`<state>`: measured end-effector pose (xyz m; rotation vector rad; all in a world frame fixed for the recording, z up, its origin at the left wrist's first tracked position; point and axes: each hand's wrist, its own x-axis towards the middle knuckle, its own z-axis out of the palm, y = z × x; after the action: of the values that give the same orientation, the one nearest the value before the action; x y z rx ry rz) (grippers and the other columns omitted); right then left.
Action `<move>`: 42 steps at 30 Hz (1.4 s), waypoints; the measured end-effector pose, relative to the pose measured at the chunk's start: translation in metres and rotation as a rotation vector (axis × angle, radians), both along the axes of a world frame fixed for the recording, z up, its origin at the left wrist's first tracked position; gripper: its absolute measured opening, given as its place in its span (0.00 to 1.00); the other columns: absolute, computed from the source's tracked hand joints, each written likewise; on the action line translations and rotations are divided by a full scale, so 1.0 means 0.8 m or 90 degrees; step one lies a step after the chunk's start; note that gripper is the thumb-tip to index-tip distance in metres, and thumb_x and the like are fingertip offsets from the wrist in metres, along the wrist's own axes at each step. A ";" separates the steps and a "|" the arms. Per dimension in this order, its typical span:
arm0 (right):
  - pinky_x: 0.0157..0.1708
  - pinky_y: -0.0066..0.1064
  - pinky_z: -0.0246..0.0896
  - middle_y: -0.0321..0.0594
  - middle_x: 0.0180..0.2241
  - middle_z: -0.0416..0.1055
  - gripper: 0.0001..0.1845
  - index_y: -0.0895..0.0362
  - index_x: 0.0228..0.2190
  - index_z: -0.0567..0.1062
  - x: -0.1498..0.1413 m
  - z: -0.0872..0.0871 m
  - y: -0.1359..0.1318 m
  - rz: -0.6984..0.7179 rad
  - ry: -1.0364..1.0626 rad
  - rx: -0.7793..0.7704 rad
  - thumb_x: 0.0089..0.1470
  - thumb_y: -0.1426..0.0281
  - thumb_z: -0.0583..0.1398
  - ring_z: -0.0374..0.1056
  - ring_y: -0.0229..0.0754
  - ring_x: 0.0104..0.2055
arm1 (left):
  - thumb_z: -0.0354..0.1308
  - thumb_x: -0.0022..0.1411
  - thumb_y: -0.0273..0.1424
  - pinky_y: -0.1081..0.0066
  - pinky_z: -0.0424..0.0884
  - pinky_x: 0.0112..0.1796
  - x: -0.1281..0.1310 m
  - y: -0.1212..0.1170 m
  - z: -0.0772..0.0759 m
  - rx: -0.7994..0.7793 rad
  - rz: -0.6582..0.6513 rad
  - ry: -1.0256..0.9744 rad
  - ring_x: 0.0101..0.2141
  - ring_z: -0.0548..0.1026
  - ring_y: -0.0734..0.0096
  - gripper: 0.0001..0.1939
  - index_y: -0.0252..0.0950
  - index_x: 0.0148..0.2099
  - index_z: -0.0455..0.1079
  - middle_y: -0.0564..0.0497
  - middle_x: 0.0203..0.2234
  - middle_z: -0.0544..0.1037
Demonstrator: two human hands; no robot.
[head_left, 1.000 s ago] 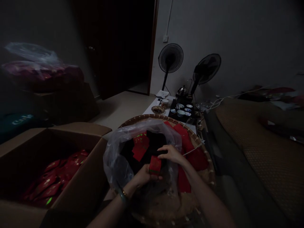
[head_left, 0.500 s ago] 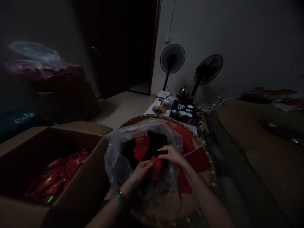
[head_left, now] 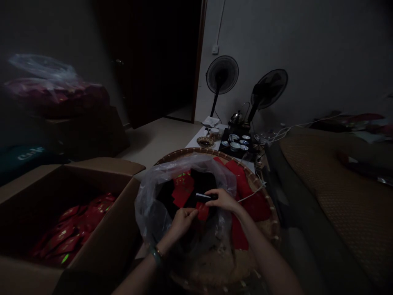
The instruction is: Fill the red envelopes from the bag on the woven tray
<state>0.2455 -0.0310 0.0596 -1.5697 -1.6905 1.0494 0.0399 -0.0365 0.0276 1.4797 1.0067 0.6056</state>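
Observation:
My left hand (head_left: 182, 219) is closed on the edge of a small red packet (head_left: 202, 211), pinching it over a clear plastic bag (head_left: 150, 213). My right hand (head_left: 223, 199) grips a small dark object with a pale strip (head_left: 205, 196) just above the packet. The bag lies in a round woven basket tray (head_left: 264, 192) and holds more red packets (head_left: 182, 189) and something dark. A bracelet is on my left wrist.
An open cardboard box (head_left: 37, 192) with several red packets (head_left: 70, 229) stands at the left. Loose red packets (head_left: 245, 188) lie on the tray. Behind are a tea set (head_left: 236, 143), two standing fans (head_left: 221, 76), a dark doorway and a sofa (head_left: 337, 188) on the right.
The red packet has dropped from upright in my left hand to lower between both hands. My right hand now shows a dark object with a pale strip in its fingers.

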 end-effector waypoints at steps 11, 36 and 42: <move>0.44 0.39 0.60 0.42 0.40 0.74 0.28 0.57 0.40 0.74 0.019 0.001 -0.005 -0.037 -0.023 0.015 0.33 0.62 0.67 0.68 0.49 0.43 | 0.54 0.48 0.49 0.77 0.52 0.21 -0.003 0.000 -0.024 -0.045 0.026 -0.043 0.18 0.60 0.75 0.24 0.31 0.19 0.67 0.55 0.13 0.64; 0.38 0.32 0.61 0.41 0.34 0.73 0.12 0.56 0.35 0.75 -0.055 -0.030 -0.032 -0.119 0.021 0.162 0.50 0.64 0.56 0.68 0.41 0.37 | 0.56 0.45 0.51 0.76 0.59 0.23 -0.036 -0.016 -0.007 -0.108 0.039 -0.121 0.19 0.65 0.75 0.26 0.28 0.23 0.72 0.53 0.15 0.70; 0.30 0.29 0.58 0.37 0.22 0.71 0.09 0.57 0.20 0.75 -0.112 -0.017 -0.045 -0.143 0.052 0.223 0.46 0.67 0.60 0.66 0.39 0.28 | 0.61 0.45 0.40 0.71 0.68 0.36 -0.049 -0.018 0.018 0.003 0.156 -0.153 0.34 0.74 0.65 0.19 0.33 0.38 0.75 0.47 0.33 0.79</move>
<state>0.1561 -0.0669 0.0457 -1.4260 -1.5065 0.6533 0.0006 -0.0510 0.0424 1.2599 1.0034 0.9394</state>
